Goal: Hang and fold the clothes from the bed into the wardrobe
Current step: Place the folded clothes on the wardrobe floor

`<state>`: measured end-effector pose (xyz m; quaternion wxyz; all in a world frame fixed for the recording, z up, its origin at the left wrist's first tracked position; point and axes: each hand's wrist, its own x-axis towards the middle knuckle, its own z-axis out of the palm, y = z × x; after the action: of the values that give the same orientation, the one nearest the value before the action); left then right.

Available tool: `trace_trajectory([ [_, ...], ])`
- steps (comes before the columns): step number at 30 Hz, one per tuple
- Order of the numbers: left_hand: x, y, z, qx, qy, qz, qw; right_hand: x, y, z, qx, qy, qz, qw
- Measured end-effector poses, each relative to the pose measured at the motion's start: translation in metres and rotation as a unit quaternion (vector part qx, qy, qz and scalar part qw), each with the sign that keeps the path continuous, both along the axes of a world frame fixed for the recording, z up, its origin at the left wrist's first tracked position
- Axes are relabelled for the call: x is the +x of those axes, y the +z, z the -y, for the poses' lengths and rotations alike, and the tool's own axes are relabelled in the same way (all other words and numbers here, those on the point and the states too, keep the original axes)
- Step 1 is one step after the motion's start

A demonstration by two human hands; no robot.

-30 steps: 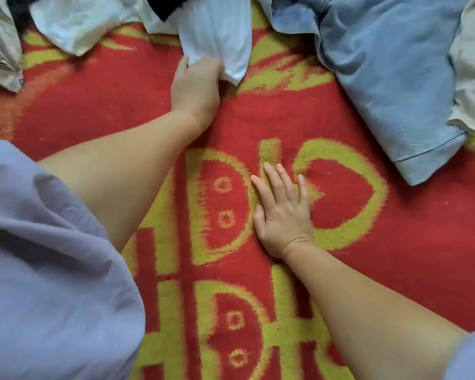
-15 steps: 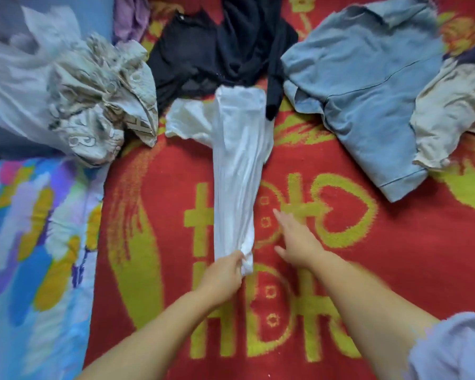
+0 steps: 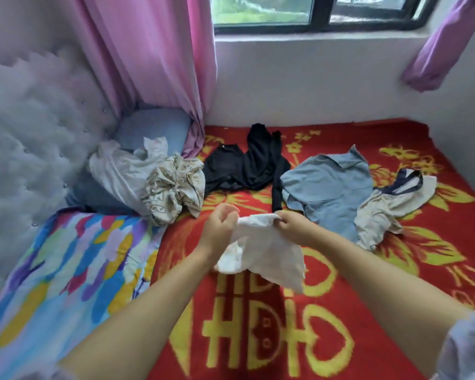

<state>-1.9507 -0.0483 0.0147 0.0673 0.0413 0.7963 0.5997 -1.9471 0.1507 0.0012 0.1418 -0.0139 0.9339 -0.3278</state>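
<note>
Both hands now hold the white garment up off the bed: left hand and right hand each grip its top edge. Half a second ago only the left dragged it (right was free). Looks ready to fold; black top, blue shirt still piled behind.

Six garments: white, black, blue, three beige.

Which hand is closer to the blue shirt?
The right hand, gripping the white garment, sits just beside the blue shirt. The left hand grips the garment's far side, farther away.
</note>
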Motion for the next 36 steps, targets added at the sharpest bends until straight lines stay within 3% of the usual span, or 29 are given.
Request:
trace_trajectory([
  [2,-0.002,0.012,0.005,0.053,-0.011,0.015,0.998,-0.007,0.042,0.006,-0.079,-0.040,-0.043,0.995],
  [4,0.007,0.024,0.000,0.070,-0.085,0.041,0.993,-0.012,0.079,0.014,-0.174,-0.090,-0.091,0.976],
  [8,0.019,0.027,-0.016,-0.023,-0.213,0.043,0.976,-0.013,0.145,0.023,-0.334,-0.123,-0.146,0.923],
  [11,0.009,0.027,-0.015,-0.090,-0.230,0.048,0.968,-0.005,0.198,0.013,-0.408,-0.130,-0.175,0.887],
  [14,-0.004,0.037,-0.006,-0.045,-0.216,0.031,0.975,0.001,0.238,-0.015,-0.401,-0.156,-0.239,0.870],
  [19,-0.034,0.071,0.021,-0.107,-0.117,-0.088,0.983,0.005,0.241,-0.102,-0.320,-0.318,-0.332,0.828],
  [23,-0.055,0.112,0.038,-0.166,-0.066,-0.216,0.960,0.012,0.212,-0.153,-0.254,-0.405,-0.336,0.812],
  [26,-0.062,0.149,0.039,-0.173,-0.051,-0.263,0.948,0.015,0.198,-0.161,-0.263,-0.425,-0.321,0.805],
  [32,-0.068,0.199,0.048,-0.105,-0.007,-0.254,0.962,0.019,0.209,-0.154,-0.286,-0.405,-0.307,0.812],
  [36,-0.072,0.199,0.059,-0.061,-0.036,-0.171,0.983,0.029,0.226,-0.140,-0.395,-0.327,-0.289,0.808],
])
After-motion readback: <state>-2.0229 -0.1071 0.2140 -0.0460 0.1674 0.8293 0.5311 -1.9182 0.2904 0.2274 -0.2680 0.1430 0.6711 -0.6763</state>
